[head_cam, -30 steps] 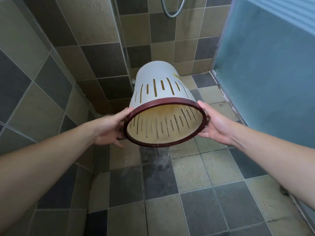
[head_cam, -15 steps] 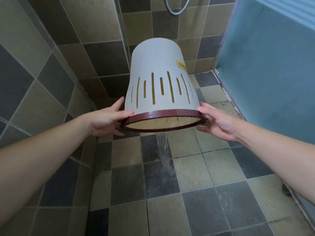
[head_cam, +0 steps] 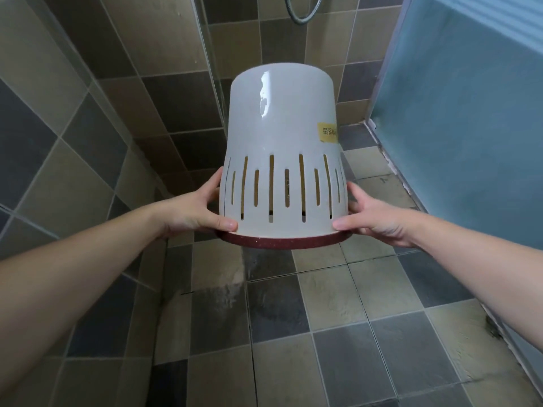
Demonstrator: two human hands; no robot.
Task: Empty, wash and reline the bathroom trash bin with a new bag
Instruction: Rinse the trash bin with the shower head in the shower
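Observation:
A white plastic trash bin (head_cam: 279, 127) with vertical slots and a dark red rim hangs upside down in the air over the shower floor, its mouth facing down. A yellow sticker is on its right side. My left hand (head_cam: 195, 214) grips the bin's left side at the rim, thumb on the front wall. My right hand (head_cam: 371, 218) grips the right side the same way. The bin's inside is hidden.
The tiled floor (head_cam: 293, 318) below the bin has a wet patch. Tiled walls (head_cam: 88, 83) close in on the left and back, with a glass panel edge (head_cam: 205, 69). A frosted blue door (head_cam: 470, 113) stands on the right. A shower hose (head_cam: 302, 13) hangs above.
The bin tipped from mouth-toward-me to fully upside down and rose closer to me. The water stream that poured from it has stopped.

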